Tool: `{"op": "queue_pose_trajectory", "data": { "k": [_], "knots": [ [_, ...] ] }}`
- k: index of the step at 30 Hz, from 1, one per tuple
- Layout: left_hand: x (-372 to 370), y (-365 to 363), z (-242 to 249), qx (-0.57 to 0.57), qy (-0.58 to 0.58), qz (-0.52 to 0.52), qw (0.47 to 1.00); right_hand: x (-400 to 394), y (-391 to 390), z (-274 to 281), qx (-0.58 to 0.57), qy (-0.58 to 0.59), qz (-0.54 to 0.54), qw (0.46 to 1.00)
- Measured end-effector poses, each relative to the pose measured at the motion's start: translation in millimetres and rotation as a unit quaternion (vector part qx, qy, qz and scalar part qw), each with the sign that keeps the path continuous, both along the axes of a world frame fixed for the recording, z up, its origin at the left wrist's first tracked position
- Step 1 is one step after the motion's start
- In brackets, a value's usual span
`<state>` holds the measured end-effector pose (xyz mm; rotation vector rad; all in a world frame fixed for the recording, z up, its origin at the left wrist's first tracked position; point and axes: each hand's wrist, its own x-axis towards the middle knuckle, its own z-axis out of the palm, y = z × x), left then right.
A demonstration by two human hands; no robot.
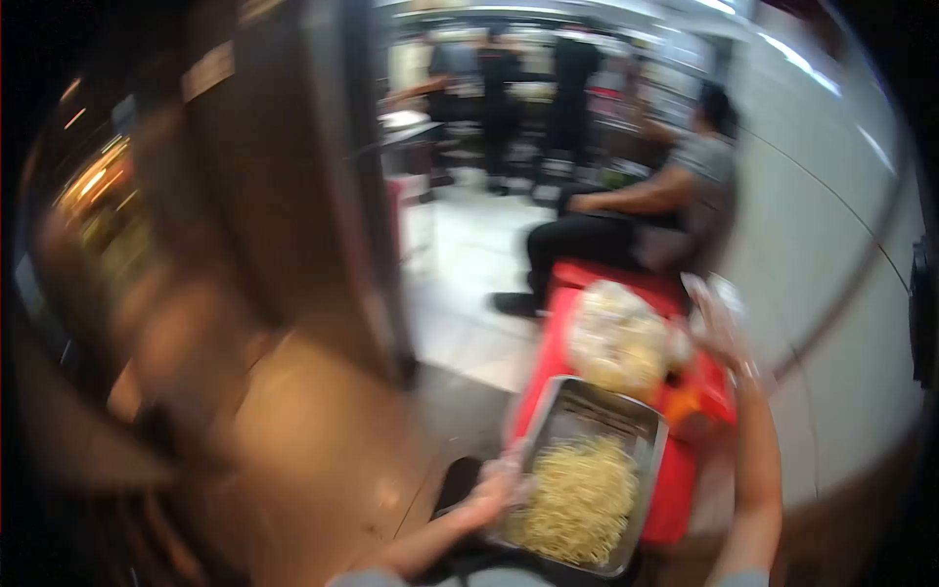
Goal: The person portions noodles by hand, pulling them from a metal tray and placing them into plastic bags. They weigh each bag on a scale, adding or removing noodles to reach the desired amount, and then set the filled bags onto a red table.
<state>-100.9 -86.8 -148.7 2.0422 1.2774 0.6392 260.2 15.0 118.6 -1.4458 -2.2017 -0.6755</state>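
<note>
A rectangular metal tray (648,470) with pale yellow shreds or noodle-like strips (577,499) heaped in its near part sits in front of me, over the red surface. My left hand (497,492) grips the tray's left rim; clear plastic seems to cover its fingers. Farther off on the right, my right hand (716,328) is raised by the wall with fingers stretched out, apart from the tray. Something clear and whitish, like thin plastic, shows around it. Just left of it lies a plastic bag (616,338) with pale yellow contents. Motion blurs the hands.
A red bench-like surface (540,396) runs under the bag. Beside the right forearm is a red and orange package (696,406). A seated person (690,181) occupies the far end. Several people stand in the kitchen behind. A dark door frame (362,196) rises on the left.
</note>
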Motion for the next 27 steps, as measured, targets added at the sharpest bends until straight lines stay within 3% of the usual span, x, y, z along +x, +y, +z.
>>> {"op": "queue_pose_trajectory", "data": {
  "k": [2,4,5,7,8,10,14,19,23,27],
  "knots": [
    [11.2,1.4,-32.2,0.081,0.035,0.045,0.995,-51.0,-9.3,-32.9,-0.12,0.104,0.037,0.987],
    [9.4,-4.9,-11.2,0.161,-0.036,0.083,0.983,-85.4,-3.0,-58.4,-0.21,0.146,0.03,0.966],
    [6.7,-8.3,-10.1,0.091,-0.012,0.064,0.994,-98.4,2.9,-70.0,-0.243,0.148,0.017,0.958],
    [21.0,4.5,-44.2,0.086,-0.037,0.095,0.991,-118.6,12.1,-88.8,-0.282,0.133,-0.003,0.95],
    [14.3,1.0,-35.6,0.036,-0.023,0.087,0.995,-122.2,15.3,-95.5,-0.298,0.125,-0.013,0.946],
    [2.4,1.2,-4.0,-0.055,0.001,0.049,0.997,-123.0,22.3,-110.3,-0.317,0.11,-0.034,0.941],
    [-0.6,-1.6,8.7,-0.081,0.009,0.003,0.997,-103.7,26.5,-126.8,-0.342,0.105,-0.081,0.93],
    [7.3,2.4,-5.3,-0.103,-0.01,0.002,0.995,-74.7,33.3,-134.1,-0.352,0.092,-0.13,0.922],
    [-5.5,-5.6,11.7,-0.12,-0.023,0.013,0.992,-42.7,36.9,-141.6,-0.354,0.092,-0.165,0.916],
    [11.8,-0.8,-35.1,-0.027,-0.055,0.047,0.997,-9.7,43.2,-168.8,-0.377,0.13,-0.166,0.902]
  ]
}}
